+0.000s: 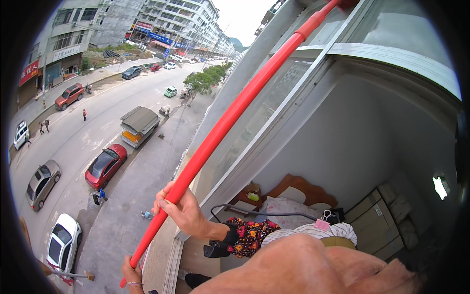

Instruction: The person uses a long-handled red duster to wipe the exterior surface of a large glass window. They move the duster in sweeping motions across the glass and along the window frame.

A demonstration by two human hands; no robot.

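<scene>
A long red pole (238,114) slants from the lower left to the upper right, outside an open window. My right hand (185,213) grips its lower half, thumb on the near side, fingers wrapped behind. Below it my left hand (132,273), with a bracelet at the wrist, holds the pole near its bottom end. A sleeve with a floral pattern (253,235) and a black strap cover my right wrist area. At the top, partly out of view, a blurred red head (347,3) lies close to the glass pane (400,27).
The white window frame (271,125) runs alongside the pole. Indoors are a bed headboard (293,187), a nightstand (249,202) and cardboard boxes (378,217). A black cable (257,212) runs to a pink clip (322,224). Far below, a street holds a red car (106,167) and several other vehicles.
</scene>
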